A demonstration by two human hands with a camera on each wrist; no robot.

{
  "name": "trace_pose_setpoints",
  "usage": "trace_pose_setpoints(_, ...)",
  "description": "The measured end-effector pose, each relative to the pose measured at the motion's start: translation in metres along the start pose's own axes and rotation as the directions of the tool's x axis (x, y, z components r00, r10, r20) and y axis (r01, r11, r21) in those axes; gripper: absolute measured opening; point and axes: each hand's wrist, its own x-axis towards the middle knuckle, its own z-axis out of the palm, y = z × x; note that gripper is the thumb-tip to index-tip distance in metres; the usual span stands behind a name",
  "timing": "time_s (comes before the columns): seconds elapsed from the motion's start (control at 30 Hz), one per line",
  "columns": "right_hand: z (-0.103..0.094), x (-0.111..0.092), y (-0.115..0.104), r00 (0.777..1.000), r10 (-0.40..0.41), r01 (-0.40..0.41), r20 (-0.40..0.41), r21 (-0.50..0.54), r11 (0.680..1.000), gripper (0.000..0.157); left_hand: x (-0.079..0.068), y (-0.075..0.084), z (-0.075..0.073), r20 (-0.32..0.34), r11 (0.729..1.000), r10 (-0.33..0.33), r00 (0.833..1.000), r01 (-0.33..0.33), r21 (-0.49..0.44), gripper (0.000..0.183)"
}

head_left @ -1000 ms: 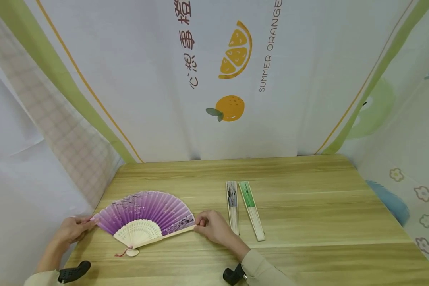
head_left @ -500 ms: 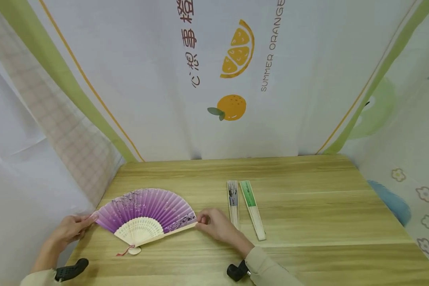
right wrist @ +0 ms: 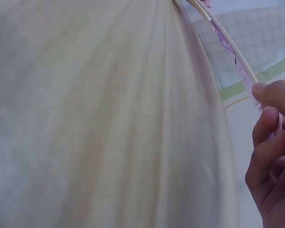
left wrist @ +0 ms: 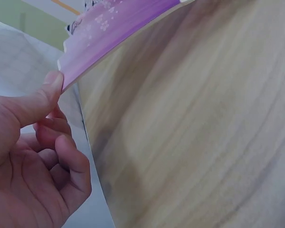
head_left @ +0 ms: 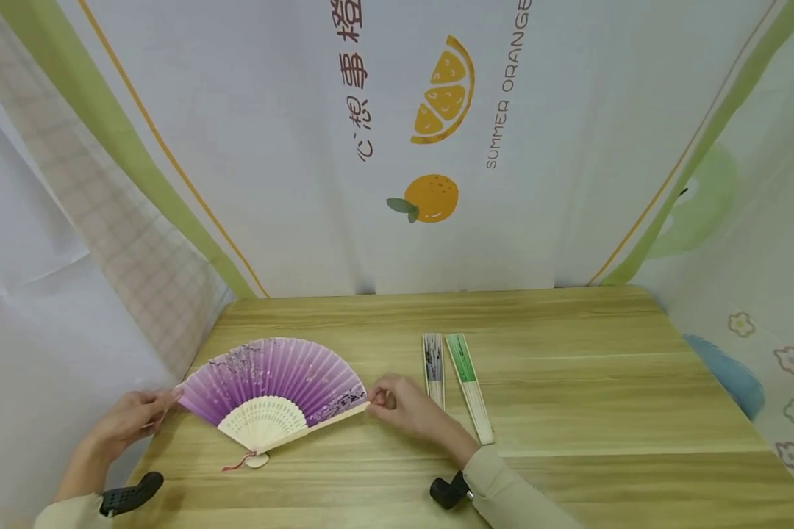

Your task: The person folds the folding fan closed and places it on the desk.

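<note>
A purple folding fan with blossom print and pale pierced ribs is spread wide on the left of the table in the head view. My left hand pinches its left outer corner; in the left wrist view the thumb presses on the purple cloth. At the other end, my right hand pinches the tip of the right guard stick, other fingers curled. From the pivot hangs a red tassel. Two folded fans lie to the right, one grey-patterned and one green.
The wood-grain table ends against a printed curtain at the back. Cloth hangs on the left and right sides too. Black devices are strapped to both wrists, such as the right wrist device.
Both hands and the spread fan have shifted slightly to the right and away from me in the head view. The grips stay the same, and the two folded fans have not moved on the table.
</note>
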Motion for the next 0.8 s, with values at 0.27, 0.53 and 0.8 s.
trace_pose_setpoints(0.27, -0.019, 0.003, -0.001, 0.991, -0.131, 0.131, 0.007, -0.088, 0.987, 0.01, 0.003, 0.008, 0.005, -0.04, 0.995, 0.1, 0.994, -0.099, 0.009, 0.034)
trace_pose_setpoints(0.53, -0.028, 0.001, -0.002, 0.986, -0.166, 0.167, 0.015, -0.129, 0.978, 0.011, 0.006, 0.013, 0.015, -0.102, 0.98, 0.188, 0.977, -0.179, 0.086, 0.043)
trace_pose_setpoints(0.8, -0.028, -0.001, 0.003, 0.976, -0.219, 0.218, 0.011, -0.17, 0.961, 0.011, 0.003, 0.016, 0.015, -0.061, 0.98, 0.179, 0.982, -0.172, 0.103, 0.055)
